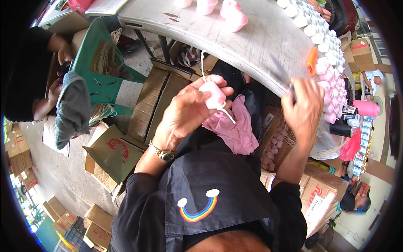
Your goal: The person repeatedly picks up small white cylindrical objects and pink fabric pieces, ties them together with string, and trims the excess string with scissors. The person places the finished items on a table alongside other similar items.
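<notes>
My left hand (pixel 189 105) pinches a small pink cylinder-shaped piece (pixel 213 95) above my lap. A white cord (pixel 203 65) runs up out of it, and a knotted end sticks out below. My right hand (pixel 303 109), at the table's edge, is closed round the dark handle of what looks like a knife (pixel 278 69); its grey blade is smeared by motion and points up and left. Below the pink piece, a pink cloth (pixel 240 136) lies across my lap.
Several pink pieces (pixel 235 21) stand on the grey table (pixel 176 21). Rows of white pieces (pixel 310 30) and pink ones (pixel 331 94) line its right side, beside an orange-handled tool (pixel 311 61). Cardboard boxes (pixel 110 153) flank me. A person (pixel 33 84) sits left near a green chair (pixel 90 54).
</notes>
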{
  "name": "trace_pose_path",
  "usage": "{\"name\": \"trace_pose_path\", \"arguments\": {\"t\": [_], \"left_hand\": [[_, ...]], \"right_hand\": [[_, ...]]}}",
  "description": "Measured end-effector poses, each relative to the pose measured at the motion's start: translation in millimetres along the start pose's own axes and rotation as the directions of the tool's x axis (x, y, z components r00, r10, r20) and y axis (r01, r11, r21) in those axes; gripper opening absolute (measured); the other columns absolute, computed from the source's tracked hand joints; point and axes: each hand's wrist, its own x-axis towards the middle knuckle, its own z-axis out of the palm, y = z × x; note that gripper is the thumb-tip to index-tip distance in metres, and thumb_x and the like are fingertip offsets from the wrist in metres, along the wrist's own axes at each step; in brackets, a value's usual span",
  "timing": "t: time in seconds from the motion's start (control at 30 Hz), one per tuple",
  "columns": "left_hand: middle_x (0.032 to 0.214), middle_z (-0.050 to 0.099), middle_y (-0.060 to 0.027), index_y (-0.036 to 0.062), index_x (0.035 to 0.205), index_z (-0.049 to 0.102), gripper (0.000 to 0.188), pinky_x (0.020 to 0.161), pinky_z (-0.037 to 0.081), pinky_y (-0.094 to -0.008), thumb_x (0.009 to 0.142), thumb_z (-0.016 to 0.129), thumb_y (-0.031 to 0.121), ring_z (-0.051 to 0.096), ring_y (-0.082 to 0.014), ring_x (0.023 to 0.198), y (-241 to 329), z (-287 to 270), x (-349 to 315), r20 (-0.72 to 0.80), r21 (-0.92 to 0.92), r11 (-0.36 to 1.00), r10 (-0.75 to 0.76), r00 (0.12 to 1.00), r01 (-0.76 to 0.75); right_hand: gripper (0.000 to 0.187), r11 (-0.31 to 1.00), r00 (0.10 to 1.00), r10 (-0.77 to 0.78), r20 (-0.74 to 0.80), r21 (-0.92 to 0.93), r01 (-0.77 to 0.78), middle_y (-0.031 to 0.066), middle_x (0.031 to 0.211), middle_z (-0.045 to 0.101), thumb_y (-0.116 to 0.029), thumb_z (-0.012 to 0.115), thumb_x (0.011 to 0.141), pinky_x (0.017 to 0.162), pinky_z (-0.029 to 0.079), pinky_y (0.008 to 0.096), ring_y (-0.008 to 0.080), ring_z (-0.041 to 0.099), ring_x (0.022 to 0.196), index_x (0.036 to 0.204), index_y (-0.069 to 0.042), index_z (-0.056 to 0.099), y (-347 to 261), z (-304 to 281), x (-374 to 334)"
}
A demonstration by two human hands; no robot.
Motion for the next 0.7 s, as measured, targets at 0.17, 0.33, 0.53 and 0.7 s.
{"name": "trace_pose_path", "arguments": {"t": [0.17, 0.33, 0.53, 0.7], "left_hand": [[0.102, 0.06, -0.0106, 0.0004, 0.11, 0.058, 0.028, 0.09, 0.054, -0.0447, 0.1, 0.052, 0.026, 0.063, -0.0207, 0.094, -7, 5, -2, -0.024, -0.001, 0.998, 0.059, 0.998, -0.059], [0.103, 0.057, -0.0087, 0.0037, 0.104, 0.056, 0.025, 0.097, 0.05, -0.048, 0.101, 0.049, 0.027, 0.06, -0.0194, 0.096, -8, 6, 6, -0.103, 0.129, 0.955, 0.282, 0.954, -0.268], [0.101, 0.056, -0.0078, 0.0046, 0.101, 0.056, 0.025, 0.099, 0.047, -0.0457, 0.101, 0.046, 0.028, 0.059, -0.0185, 0.093, -7, 8, 8, -0.155, 0.251, 0.912, 0.367, 0.917, -0.323], [0.102, 0.055, -0.0089, 0.002, 0.103, 0.056, 0.028, 0.098, 0.044, -0.0388, 0.102, 0.046, 0.028, 0.057, -0.0204, 0.095, -18, 8, 11, -0.128, 0.336, 0.86, 0.445, 0.886, -0.384]], "right_hand": [[0.026, 0.994, 0.984, -0.059, -0.168, -0.098, 0.043, 0.0133, 0.097, 0.064, -0.006, 0.061, 0.08, 0.091, 0.042, 0.0414, 0.029, 0.059, 0.098, 0.105, -0.003, 0.063, 16, 31, 42], [0.018, 0.842, 0.987, 0.112, -0.112, 0.539, -0.035, 0.0132, 0.096, 0.066, -0.006, 0.062, 0.085, 0.082, 0.049, 0.0386, 0.0307, 0.064, 0.089, 0.102, -0.002, 0.067, -48, 32, -1], [0.018, 0.686, 0.936, 0.251, 0.246, 0.637, -0.351, 0.0128, 0.094, 0.068, -0.011, 0.07, 0.084, 0.073, 0.052, 0.0343, 0.0265, 0.066, 0.078, 0.099, -0.001, 0.067, -75, 66, -43], [0.029, 0.203, 0.893, 0.063, 0.445, 0.871, -0.448, 0.0138, 0.097, 0.067, -0.011, 0.072, 0.084, 0.074, 0.054, 0.0297, 0.02, 0.069, 0.082, 0.108, 0.003, 0.065, -88, 60, -54]]}}
